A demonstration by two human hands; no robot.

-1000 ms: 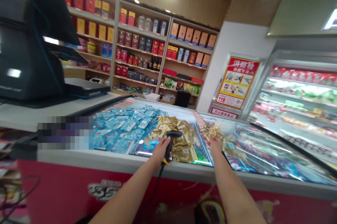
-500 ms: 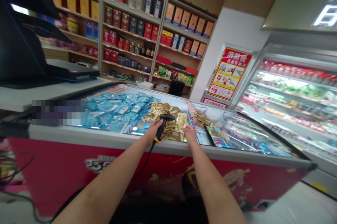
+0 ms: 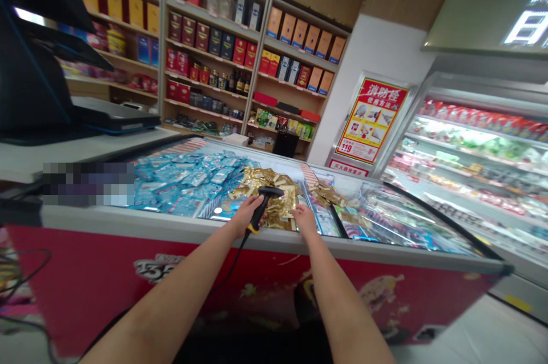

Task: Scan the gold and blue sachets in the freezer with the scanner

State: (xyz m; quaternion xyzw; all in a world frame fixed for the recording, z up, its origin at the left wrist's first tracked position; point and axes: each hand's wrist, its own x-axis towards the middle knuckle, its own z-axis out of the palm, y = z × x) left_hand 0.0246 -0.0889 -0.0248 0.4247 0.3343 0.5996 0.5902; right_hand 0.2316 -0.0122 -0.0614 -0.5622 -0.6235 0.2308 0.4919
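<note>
My left hand (image 3: 247,217) is wrapped round the handle of a black barcode scanner (image 3: 262,206), whose cable hangs down in front of the freezer. In my right hand (image 3: 305,220) a gold foil packet (image 3: 288,202) is pinched by its lower right edge, close to the scanner's head. Beneath both hands lies a heap of gold packets (image 3: 260,178) on the freezer's glass top. To the left of it spreads a large pile of blue packets (image 3: 188,178). A smaller group of gold packets (image 3: 327,194) lies to the right.
The red chest freezer (image 3: 107,278) stands right in front of me. At the left, a counter (image 3: 25,157) carries a dark checkout terminal (image 3: 32,67). Shelves of boxes (image 3: 209,39) line the back, and a lit refrigerated display (image 3: 483,153) stands at the right.
My right hand has moved slightly left with the gold packet, bringing it nearer to the scanner's head. My left hand keeps its hold on the scanner.
</note>
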